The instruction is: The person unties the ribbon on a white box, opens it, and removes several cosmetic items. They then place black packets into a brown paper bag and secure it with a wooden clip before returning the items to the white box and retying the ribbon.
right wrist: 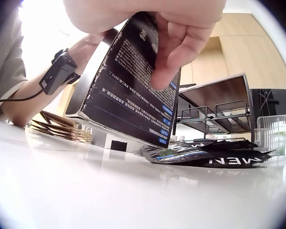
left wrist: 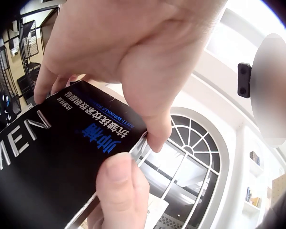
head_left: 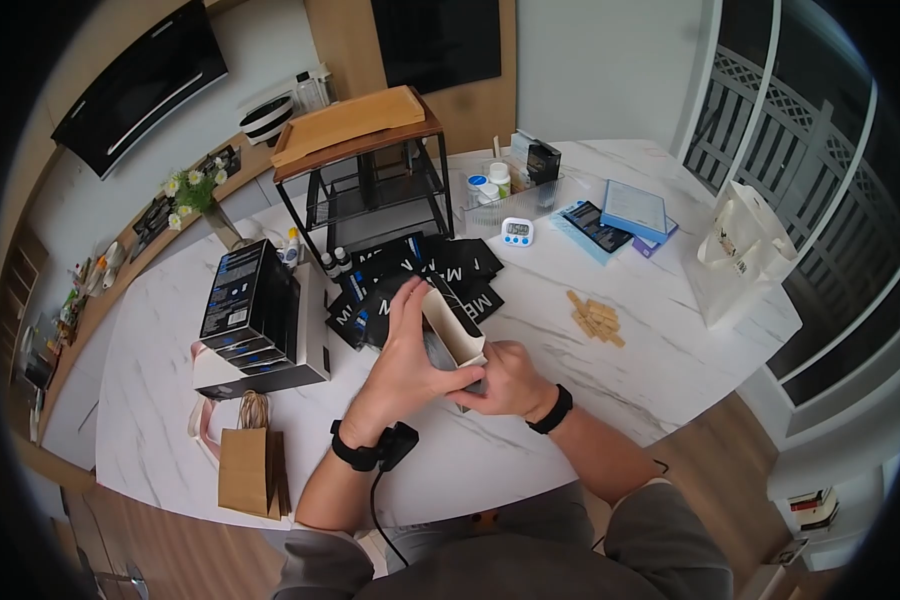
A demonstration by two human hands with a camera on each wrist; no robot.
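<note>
Grip of left hand (head_left: pixel 402 365) and right hand (head_left: pixel 510 382), both clamped on one black box (head_left: pixel 454 328), open-ended, tilted above the white marbled surface (head_left: pixel 670 370). Nearer edge: brown paper bags (head_left: pixel 246 470); beyond, stacked black boxes (head_left: pixel 240 300), and, just past the held box, black sachets (head_left: pixel 478 302) lettered "MEN", overlapping. Farther back: white timer (head_left: pixel 517 232), then black-framed rack (head_left: pixel 370 203) bearing wooden tray (head_left: pixel 355 122).

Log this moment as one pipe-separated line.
left hand: grips MEN carton | right hand: grips same carton | carton: end open, tilted, near marble-patterned tabletop | black MEN sachets: piled beyond
</note>
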